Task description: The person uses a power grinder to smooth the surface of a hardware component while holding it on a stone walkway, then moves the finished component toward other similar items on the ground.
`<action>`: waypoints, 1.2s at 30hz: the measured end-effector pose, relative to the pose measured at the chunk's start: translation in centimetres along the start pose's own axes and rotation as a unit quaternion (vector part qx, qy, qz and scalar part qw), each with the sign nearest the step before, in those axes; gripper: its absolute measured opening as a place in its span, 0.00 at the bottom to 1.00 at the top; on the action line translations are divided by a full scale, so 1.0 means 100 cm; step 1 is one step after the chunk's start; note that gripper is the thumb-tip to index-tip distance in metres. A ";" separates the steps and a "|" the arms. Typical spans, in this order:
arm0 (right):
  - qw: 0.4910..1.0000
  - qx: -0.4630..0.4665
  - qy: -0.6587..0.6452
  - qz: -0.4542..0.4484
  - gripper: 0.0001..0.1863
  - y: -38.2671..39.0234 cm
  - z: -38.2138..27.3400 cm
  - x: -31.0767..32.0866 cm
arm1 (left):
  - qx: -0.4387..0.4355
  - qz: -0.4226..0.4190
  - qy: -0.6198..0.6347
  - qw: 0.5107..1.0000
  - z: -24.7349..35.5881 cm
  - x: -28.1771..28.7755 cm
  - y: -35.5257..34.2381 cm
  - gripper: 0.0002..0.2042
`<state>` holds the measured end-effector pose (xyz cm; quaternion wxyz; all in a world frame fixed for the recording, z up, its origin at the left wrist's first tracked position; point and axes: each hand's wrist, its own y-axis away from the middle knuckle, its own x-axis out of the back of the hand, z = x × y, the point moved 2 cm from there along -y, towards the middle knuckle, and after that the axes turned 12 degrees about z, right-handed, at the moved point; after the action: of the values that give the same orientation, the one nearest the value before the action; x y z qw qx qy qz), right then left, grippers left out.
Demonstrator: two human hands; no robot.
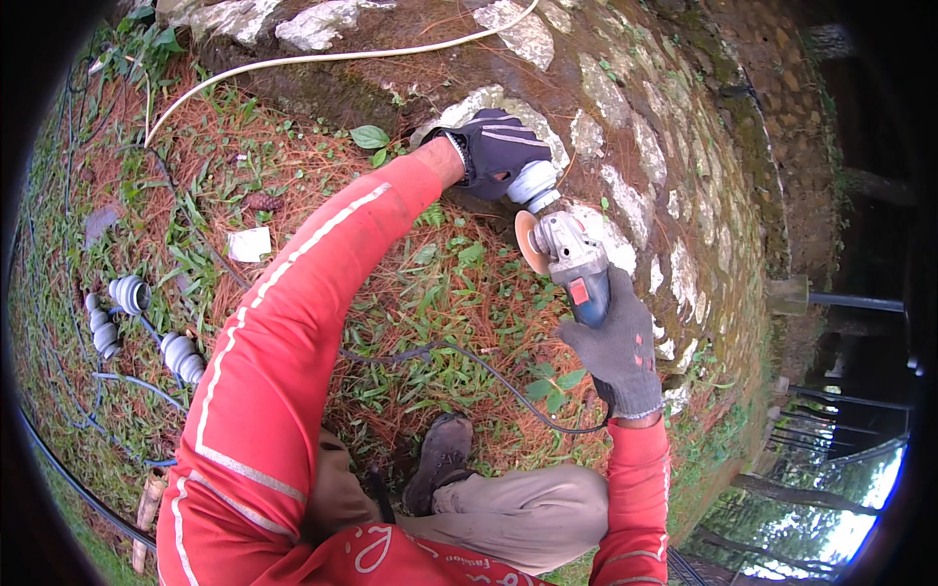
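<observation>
Grassy ground (469, 303) by stony bank (625, 98): L hand (496, 151) clamped on grey ribbed pc (533, 186), long axis slanting down-right twd grinder (576, 256), disc (529, 242) just below, R hand (618, 356) wrapped round grinder body.

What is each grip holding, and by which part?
Right grip: an angle grinder, by its blue body. Left grip: a grey ribbed piece, by the end away from the grinder.

Grinder (576, 256): blue-grey body, red patch, silver metal head aimed away from wearer, slightly left. Orange-brown disc (531, 242) mounted on head's left, tilted. Pale grey ribbed piece (533, 185): held tilted, narrow end just beside disc; contact unclear.
</observation>
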<state>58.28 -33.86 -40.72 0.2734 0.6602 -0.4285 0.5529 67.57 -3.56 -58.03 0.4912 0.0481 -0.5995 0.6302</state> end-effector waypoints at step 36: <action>0.998 -0.045 0.046 -0.023 0.36 0.011 0.021 0.015 | -0.014 0.014 0.014 1.000 -0.009 -0.012 0.007 0.42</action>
<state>58.43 -36.55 -39.94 0.3353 0.6307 -0.4245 0.5565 68.15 -3.35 -59.52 0.4910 0.0236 -0.6017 0.6295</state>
